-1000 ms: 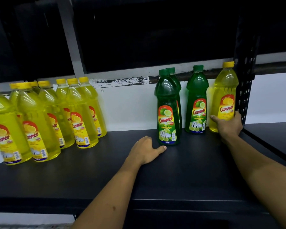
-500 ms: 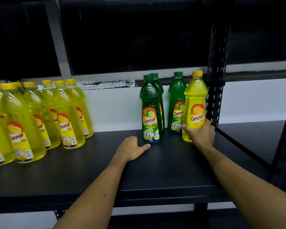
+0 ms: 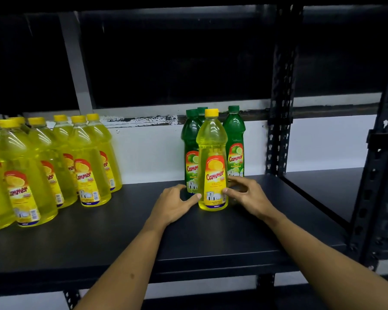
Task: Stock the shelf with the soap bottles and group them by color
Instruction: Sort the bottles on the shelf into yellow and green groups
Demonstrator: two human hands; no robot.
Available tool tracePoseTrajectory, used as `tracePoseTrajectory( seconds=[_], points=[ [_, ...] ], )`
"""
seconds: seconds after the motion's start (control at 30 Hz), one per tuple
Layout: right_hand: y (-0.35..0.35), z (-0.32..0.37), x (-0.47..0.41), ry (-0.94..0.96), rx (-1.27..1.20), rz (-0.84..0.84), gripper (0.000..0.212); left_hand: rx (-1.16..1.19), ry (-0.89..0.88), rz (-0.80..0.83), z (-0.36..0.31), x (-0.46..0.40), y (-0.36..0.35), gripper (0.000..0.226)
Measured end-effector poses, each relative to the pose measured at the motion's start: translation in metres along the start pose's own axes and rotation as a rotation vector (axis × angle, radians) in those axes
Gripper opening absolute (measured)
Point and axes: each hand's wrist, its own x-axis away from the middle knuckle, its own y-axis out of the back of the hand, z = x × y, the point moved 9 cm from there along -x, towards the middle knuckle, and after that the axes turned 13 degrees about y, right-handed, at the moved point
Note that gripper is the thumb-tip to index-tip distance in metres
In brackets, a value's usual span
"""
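Note:
One yellow soap bottle (image 3: 212,166) stands upright mid-shelf, right in front of three green soap bottles (image 3: 235,139) that stand at the back. My right hand (image 3: 246,194) holds the yellow bottle low on its right side, thumb on the label and fingers curled behind. From the left, my left hand (image 3: 177,202) rests on the shelf board (image 3: 121,220), its thumb tip touching the bottle's lower left edge and its fingers loosely curved. Several yellow soap bottles (image 3: 54,166) stand grouped at the left end of the shelf.
A black perforated upright post (image 3: 280,108) stands just right of the green bottles, at the back. Another upright (image 3: 376,175) rises at the front right. Beyond them lies a neighbouring shelf board (image 3: 323,189). A white wall runs behind the bottles.
My right hand has slid the yellow bottle left from beside the post to in front of the green bottles. My left hand has come up against its base.

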Motion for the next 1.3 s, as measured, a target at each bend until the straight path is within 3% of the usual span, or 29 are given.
tracePoseTrajectory(
  seconds=[0.27, 0.5, 0.73, 0.93, 1.1, 1.3],
  points=[
    [-0.021, 0.024, 0.002, 0.119, 0.056, 0.107, 0.055, 0.154, -0.083, -0.039, -0.006, 0.003, 0.008, 0.082],
    [-0.042, 0.032, 0.005, 0.206, 0.251, 0.289, 0.059, 0.228, -0.02, -0.076, 0.003, 0.0, 0.013, 0.07],
    [-0.055, 0.007, 0.002, 0.071, 0.566, 0.476, 0.058, 0.285, 0.006, -0.069, 0.005, 0.004, 0.013, 0.066],
    [-0.061, 0.013, 0.004, 0.047, 0.664, 0.549, 0.053, 0.353, 0.03, -0.02, 0.01, 0.017, 0.023, 0.063],
    [-0.079, 0.025, -0.003, 0.062, 0.794, 0.526, 0.034, 0.398, 0.057, -0.007, 0.032, 0.023, 0.04, 0.063],
    [-0.129, 0.057, -0.007, 0.206, 0.678, 0.514, 0.025, 0.403, 0.108, -0.059, 0.068, 0.032, 0.076, 0.063]
  ],
)
